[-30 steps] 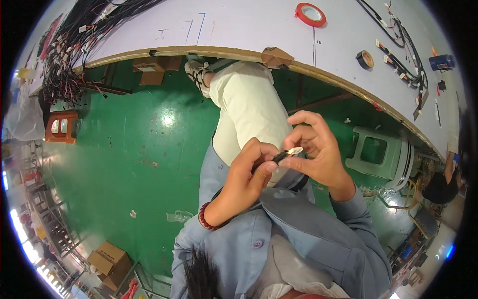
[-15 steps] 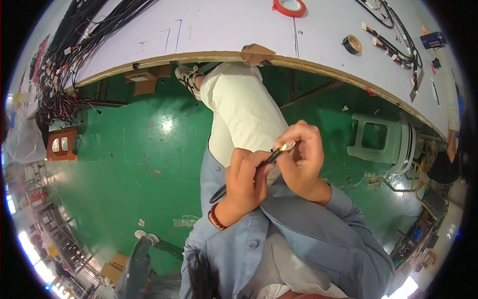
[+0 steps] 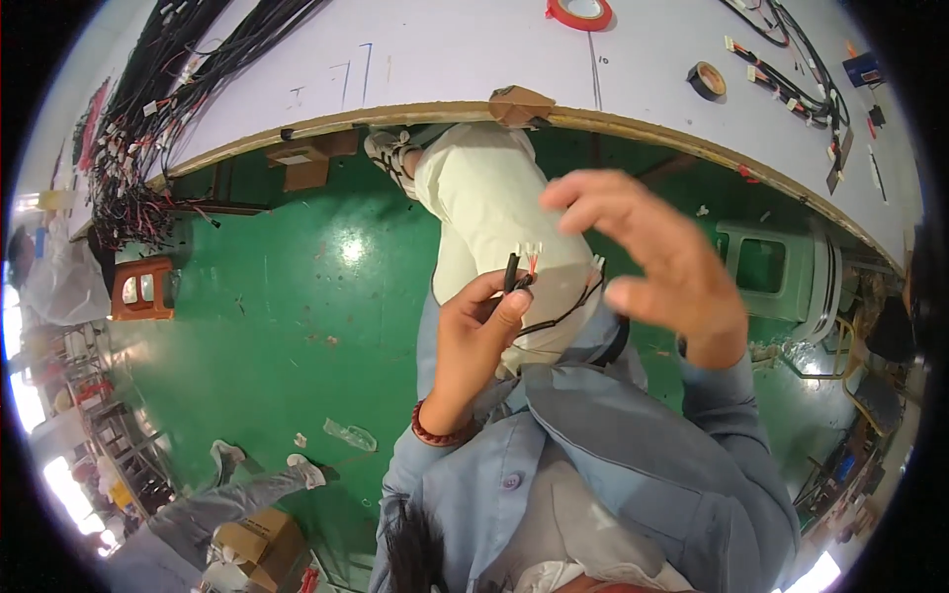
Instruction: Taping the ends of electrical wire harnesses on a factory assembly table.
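My left hand (image 3: 471, 341) pinches a black wire harness (image 3: 511, 271) between thumb and fingers, above my lap. Small white connectors (image 3: 531, 248) on thin red and dark wires stick up out of this grip. From the hand, the harness's sleeved cable runs right across my light trousers and bends up to another white connector near my knee. To the right of it, my right hand (image 3: 674, 265) is raised, holding nothing, with fingers and thumb apart. Its fingertips are slightly blurred.
Along the table's edge (image 3: 425, 111) a brown flap is stuck. On the tabletop are a thick bundle of black cables (image 3: 148, 128), a red tape roll (image 3: 601, 22), a black tape roll (image 3: 707, 81) and more harnesses (image 3: 791, 94). Stools stand left and right; another person's legs (image 3: 259, 491) show lower left.
My right hand has let go of the harness end and moved up and right, opening. My left hand now holds the harness alone, its connectors pointing up. The other person's legs show more.
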`<state>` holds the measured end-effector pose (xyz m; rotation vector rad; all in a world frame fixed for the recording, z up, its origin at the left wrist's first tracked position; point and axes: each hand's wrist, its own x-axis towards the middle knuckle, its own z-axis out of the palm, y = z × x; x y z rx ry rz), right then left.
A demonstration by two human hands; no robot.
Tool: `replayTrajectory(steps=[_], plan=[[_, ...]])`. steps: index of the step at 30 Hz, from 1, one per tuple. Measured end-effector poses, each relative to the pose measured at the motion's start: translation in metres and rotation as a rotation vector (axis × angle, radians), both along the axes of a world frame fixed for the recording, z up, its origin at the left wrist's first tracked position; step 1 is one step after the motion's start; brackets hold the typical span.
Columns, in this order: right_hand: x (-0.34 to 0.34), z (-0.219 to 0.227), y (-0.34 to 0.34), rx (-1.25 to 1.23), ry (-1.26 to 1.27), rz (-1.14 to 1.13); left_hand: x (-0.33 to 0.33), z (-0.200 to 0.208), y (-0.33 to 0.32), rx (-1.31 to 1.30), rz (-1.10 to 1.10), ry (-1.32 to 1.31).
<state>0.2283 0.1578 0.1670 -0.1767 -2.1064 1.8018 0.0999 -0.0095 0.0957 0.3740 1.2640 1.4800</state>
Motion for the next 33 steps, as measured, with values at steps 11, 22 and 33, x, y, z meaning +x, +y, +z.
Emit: replayTrajectory(steps=[11, 22, 33], plan=[[-0.003, -0.058, -0.037, -0.234, -0.087, -0.229, -0.012, 0.003, 0.002, 0.100, -0.185, -0.473], [-0.011, -0.070, -0.048, -0.489, -0.026, -0.273, 0.001, 0.004, 0.005, 0.095, -0.123, -0.310], [-0.009, -0.075, -0.054, -0.498, -0.007, -0.322, -0.004, 0.003, 0.003, 0.237, 0.034, -0.280]])
